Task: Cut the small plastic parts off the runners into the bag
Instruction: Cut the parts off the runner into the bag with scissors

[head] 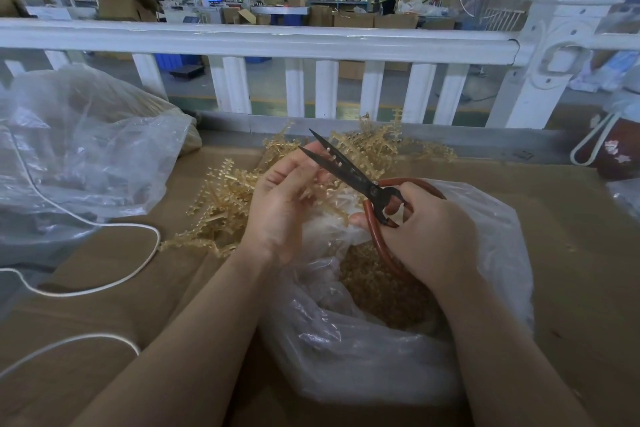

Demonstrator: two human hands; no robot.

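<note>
Left hand [277, 208] curled round a runner [317, 191] of amber plastic, grip clamped on it, held just above the open mouth of the clear bag [491, 218]. Right hand [433, 232] clamped on the red loop handles of the scissors [349, 175], fingers threaded through the loops. Blades slightly apart, pointing up and to the left, away from the person, with a small part [335, 159] on the runner's edge sitting between them. Runner's long axis hard to read behind the fingers; seemingly crossing the blades. Cutting point just beyond the left fingertips [308, 158], very close to them, hence the likely hazard at the coming squeeze.

Directly below both hands, the bag, holding a heap of cut parts [381, 291], amber and small, well up its sides. Probably a straight drop from blades into bag.

Behind the hands on the cardboard-covered worktop [571, 253], a loose pile of uncut runners [225, 204], nearer the left hand. Far left, a second, larger clear bag [86, 156], contents indistinct through the film. White cord [104, 225] looping across the worktop on the left. White railing [277, 42] beyond.
</note>
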